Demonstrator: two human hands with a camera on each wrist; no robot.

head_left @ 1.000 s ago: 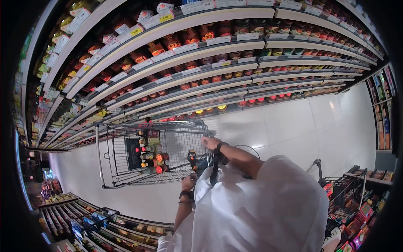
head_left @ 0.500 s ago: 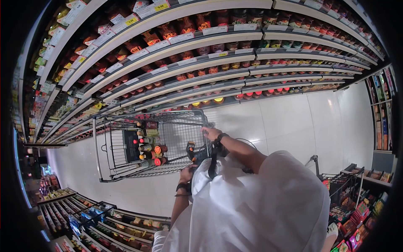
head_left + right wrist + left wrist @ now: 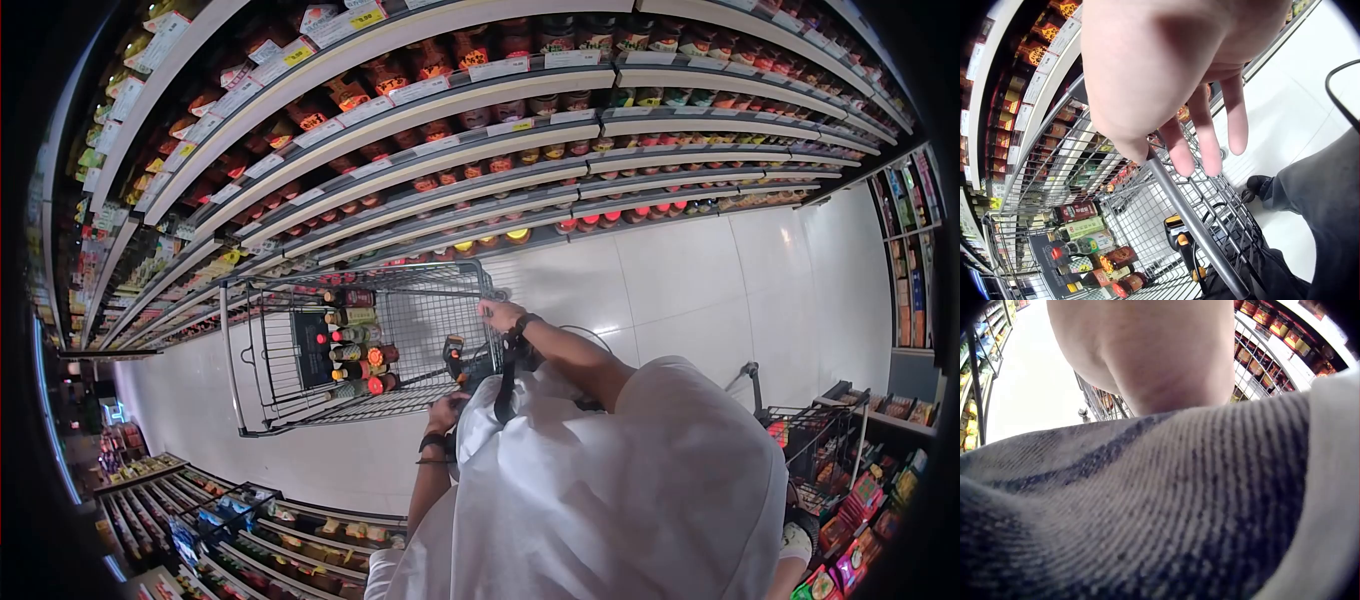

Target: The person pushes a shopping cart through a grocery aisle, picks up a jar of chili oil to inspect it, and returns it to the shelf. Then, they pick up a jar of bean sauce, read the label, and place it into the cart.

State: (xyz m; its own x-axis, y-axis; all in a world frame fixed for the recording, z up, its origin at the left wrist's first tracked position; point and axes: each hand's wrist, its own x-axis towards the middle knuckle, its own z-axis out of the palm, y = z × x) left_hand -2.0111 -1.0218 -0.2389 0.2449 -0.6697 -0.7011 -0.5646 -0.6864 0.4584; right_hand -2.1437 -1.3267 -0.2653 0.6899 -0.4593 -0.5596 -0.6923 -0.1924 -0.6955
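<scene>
While standing close behind a cart [image 3: 425, 315], rests right hand [image 3: 500, 316] on a grey bar [image 3: 1192, 215] at its near end, fingers loosely extended past the bar, thumb side touching it. Has left hand [image 3: 447, 412] at the cart's other near corner; cannot tell whether gripping, with fingers out of sight in the left wrist view and too small in the head view. Shows mainly bare skin and striped cloth [image 3: 1179, 487] in that wrist view.

Carries bottles [image 3: 355, 333] grouped across the cart's far end, some capped red, just beside a dark panel [image 3: 310, 348]. Carries also a black-and-orange device [image 3: 453, 357] at the near end, apart from the bottles and near both hands.

Stands alongside tiered shelves [image 3: 540, 85] on the right, filled with jars [image 3: 475, 47] and edged with price tags [image 3: 500, 69]. Has blue packs [image 3: 187, 540] across the aisle to the left, well apart from the cart. Wears a white shirt [image 3: 620, 480], dark bands [image 3: 523, 323] on both wrists and grey trousers [image 3: 1335, 200]. Plants a dark shoe [image 3: 1260, 185] on pale tiles [image 3: 690, 285].
</scene>
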